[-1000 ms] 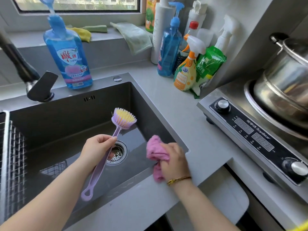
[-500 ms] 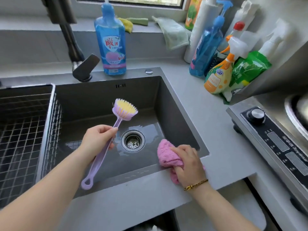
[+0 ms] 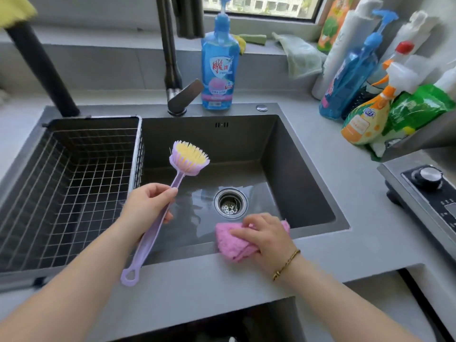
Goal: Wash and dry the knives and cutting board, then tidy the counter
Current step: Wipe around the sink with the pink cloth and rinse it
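Note:
My left hand (image 3: 148, 206) grips the handle of a lilac dish brush (image 3: 188, 157) with yellow bristles, held above the dark sink (image 3: 303, 183) with its head pointing up and away. My right hand (image 3: 265, 236) presses a folded pink cloth (image 3: 232, 245) on the sink's front rim, its fingers curled over the cloth's top. The sink floor is wet around the drain (image 3: 230, 202). No knife or cutting board is in view.
A wire drying basket (image 3: 66, 183) fills the sink's left part. Behind stand the black faucet (image 3: 172, 70) and a blue soap bottle (image 3: 219, 70). Spray bottles (image 3: 367, 119) crowd the right back corner. An induction cooker (image 3: 429, 191) sits at the right.
My right hand has slid the pink cloth leftward along the sink's front rim. The view has swung left, bringing the basket and faucet into sight. The brush stays held the same way.

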